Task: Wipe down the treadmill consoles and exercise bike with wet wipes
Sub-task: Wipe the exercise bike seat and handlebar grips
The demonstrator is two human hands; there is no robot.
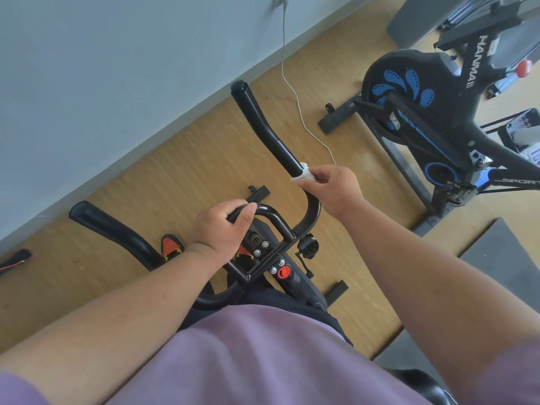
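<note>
Dominating the near view, directly below the camera: exercise bike (280, 258), black, rigid, heavy, planted on the wood floor; best steadied by its frame, not lifted. Curving up and away from the bike's centre toward the wall: right handlebar (271, 133), smooth, glossy tube, probably slippery once wet, so worth a wrap-around grip. Curled round the small centre loop bar (274, 217) of the bike: left hand (222, 229), thumb on top, bracing. Just right of the bike's centre, at the handlebar's bend: right hand (330, 185), fingers pinching a wet wipe (302, 173) against the tube. Wipe itself small, soft, limp, bunched, light; likely to tear or dry if dragged hard.

Right of the bike, well apart: second bike (438, 112), black and blue. Between the two, trailing from the wall across the floor: thin white cable (292, 83), clear of the handlebar. Nothing blocking the stroke toward the bar's tip.
</note>
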